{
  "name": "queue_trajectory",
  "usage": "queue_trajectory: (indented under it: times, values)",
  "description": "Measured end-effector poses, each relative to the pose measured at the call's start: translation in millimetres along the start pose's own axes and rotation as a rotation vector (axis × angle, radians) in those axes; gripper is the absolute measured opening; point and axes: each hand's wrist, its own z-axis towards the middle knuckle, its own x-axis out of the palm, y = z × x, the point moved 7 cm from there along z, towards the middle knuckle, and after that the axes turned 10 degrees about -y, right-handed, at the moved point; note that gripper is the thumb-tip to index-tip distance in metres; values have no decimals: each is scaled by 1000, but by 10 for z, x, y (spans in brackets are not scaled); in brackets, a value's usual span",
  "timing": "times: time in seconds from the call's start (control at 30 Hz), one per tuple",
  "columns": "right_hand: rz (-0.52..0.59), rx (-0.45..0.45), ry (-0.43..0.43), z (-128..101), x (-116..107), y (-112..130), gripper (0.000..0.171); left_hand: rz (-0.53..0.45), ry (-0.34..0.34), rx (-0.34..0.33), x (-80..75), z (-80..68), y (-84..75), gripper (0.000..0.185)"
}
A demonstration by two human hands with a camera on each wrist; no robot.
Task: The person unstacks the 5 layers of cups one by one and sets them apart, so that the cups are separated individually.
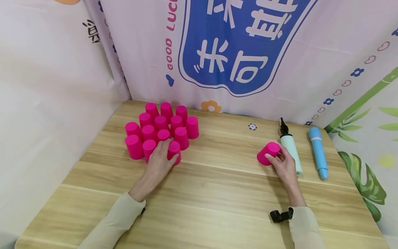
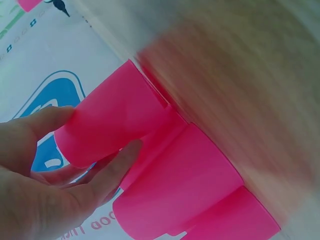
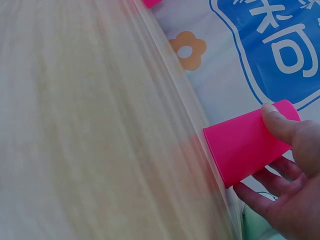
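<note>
Several upturned pink cups stand packed together at the table's back left. My left hand lies among the front ones, its fingers round the front cup; the left wrist view shows thumb and fingers gripping that cup beside its neighbours. At the right, my right hand holds a single pink cup, tilted, its rim near the wood. In the right wrist view the thumb lies over this cup and the fingers curl beneath it.
A white hand pump with a black nozzle and a blue tube-shaped device lie just right of my right hand. A small round token sits near the back. Printed cloth walls close in the wooden table.
</note>
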Motion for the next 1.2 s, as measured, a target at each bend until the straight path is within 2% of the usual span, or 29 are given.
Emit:
queue_trajectory:
  times: [0.13,0.37,0.5,0.63,0.77,0.93,1.07,1.2]
  values:
    - [-16,0,7,1,5,-1,66,-1,13,-6,8,6,17,62]
    - [-27,1,18,-19,10,8,66,-5,51,-54,9,-10,60,60]
    - [-36,14,13,-32,3,48,67,-2,51,-35,5,0,54,57]
    - [-26,0,29,-64,106,241,68,-1,46,-20,-4,4,53,56]
    - [47,-71,83,-108,389,583,67,7,45,-18,-24,5,61,56]
    - [145,-137,170,-198,882,949,65,15,59,-16,-25,1,70,57]
    - [164,-135,246,-306,1328,1104,64,16,50,-16,-33,-4,68,58]
    - [145,-118,309,-409,1699,1158,61,22,32,-3,-34,-8,48,58]
